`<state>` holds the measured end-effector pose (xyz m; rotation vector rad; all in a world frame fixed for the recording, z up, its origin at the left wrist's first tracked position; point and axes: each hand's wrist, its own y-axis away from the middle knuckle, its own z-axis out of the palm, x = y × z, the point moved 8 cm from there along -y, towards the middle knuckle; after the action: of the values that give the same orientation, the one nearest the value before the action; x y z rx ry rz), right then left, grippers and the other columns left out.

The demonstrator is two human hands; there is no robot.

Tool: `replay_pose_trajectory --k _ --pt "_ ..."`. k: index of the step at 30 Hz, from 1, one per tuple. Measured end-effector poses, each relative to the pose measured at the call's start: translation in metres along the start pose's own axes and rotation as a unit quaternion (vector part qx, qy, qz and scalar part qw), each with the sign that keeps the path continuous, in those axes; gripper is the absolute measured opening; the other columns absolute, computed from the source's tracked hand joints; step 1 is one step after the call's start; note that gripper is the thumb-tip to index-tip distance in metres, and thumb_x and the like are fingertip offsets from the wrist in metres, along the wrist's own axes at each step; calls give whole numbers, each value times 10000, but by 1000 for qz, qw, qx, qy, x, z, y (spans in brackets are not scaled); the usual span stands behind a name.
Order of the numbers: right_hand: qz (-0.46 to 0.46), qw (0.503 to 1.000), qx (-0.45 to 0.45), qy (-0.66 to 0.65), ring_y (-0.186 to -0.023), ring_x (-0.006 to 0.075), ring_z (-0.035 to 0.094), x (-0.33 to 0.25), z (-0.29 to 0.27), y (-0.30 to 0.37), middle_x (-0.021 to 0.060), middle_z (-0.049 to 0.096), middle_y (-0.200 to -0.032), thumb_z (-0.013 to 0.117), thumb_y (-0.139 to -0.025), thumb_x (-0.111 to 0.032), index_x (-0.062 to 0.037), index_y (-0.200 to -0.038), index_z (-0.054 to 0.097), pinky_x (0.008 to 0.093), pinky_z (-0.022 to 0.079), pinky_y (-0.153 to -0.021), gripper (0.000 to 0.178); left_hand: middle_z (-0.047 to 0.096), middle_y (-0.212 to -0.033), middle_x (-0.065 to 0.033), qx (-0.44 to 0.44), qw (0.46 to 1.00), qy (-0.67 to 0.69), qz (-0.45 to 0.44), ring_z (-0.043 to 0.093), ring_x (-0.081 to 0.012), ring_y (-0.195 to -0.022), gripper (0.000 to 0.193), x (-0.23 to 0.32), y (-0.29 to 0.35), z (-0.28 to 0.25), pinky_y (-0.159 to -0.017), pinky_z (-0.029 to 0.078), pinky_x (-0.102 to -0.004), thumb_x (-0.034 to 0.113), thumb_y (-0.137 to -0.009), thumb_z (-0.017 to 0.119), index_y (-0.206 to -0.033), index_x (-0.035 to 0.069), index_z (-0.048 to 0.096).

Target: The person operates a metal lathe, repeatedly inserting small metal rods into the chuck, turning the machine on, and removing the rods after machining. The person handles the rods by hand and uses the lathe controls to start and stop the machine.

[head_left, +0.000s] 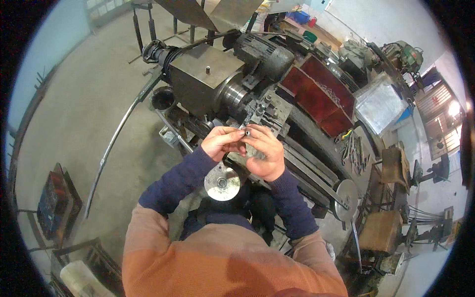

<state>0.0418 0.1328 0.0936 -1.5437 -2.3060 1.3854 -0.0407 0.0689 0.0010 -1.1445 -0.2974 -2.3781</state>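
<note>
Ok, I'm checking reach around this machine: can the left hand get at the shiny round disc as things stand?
Probably yes: the disc shows just below the left hand in the picture, its face mostly uncovered. That hand seems to pinch a small round part, so may first have to let go.

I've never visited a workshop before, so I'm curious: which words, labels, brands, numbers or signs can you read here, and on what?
None can be read.
Small part at the left hand and right hand: too small to tell.
Grey machine housing: no lettering discernible.
Round disc: no lettering discernible.
</note>
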Motion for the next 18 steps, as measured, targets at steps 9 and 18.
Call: replay_pose_trajectory --k 9,18 --pt "-11 996 -72 41 -844 309 540 -9 9 -14 114 583 -912 603 -503 -96 -46 -841 622 384 470 -729 343 633 -705 -75 14 961 -276 28 577 -104 -597 186 41 6 -3 -569 467 -232 132 -791 664 -843 -47 658" --pt "-19 980 -193 51 -787 290 557 25 24 -42 100 611 -840 602 -516 -79 -41 -790 653 371 468 -672 281 630 -672 -66 20 918 -396 35 602 -104 -608 203 78 18 -24 -554 464 -227 147 -803 639 -846 -51 653"
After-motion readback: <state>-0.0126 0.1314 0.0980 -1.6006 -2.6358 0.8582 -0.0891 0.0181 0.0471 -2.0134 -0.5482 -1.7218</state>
